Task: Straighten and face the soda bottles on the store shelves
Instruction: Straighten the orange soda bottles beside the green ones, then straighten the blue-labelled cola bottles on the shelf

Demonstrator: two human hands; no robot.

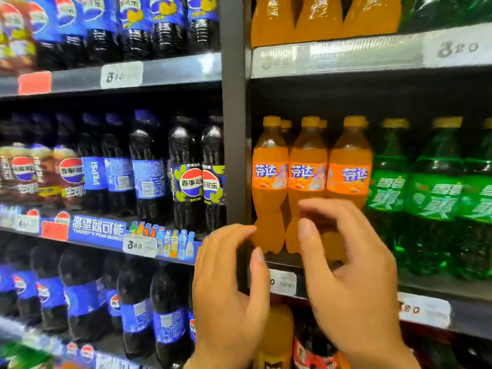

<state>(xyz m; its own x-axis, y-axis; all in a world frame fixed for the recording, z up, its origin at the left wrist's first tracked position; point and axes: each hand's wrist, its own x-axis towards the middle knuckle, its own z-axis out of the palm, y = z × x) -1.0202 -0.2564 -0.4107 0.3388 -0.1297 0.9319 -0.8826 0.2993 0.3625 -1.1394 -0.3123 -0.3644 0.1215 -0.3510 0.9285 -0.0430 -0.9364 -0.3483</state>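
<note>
Three orange soda bottles (307, 179) stand in a front row on the middle right shelf, labels facing out, more behind them. My left hand (229, 288) hovers just in front of the leftmost orange bottle (269, 182), fingers curled and apart, holding nothing. My right hand (348, 265) is raised before the lower part of the third orange bottle (349, 171), thumb and fingers spread, not gripping it. Green soda bottles (434, 193) stand to the right. Dark cola bottles (186, 177) fill the left shelf, some with labels turned sideways.
A grey upright post (234, 107) divides the left and right shelf bays. Price tags (283, 282) run along the shelf edges. Upper shelves hold more cola (133, 25) and orange bottles (319, 14); lower shelves hold cola (138, 310) and mixed bottles.
</note>
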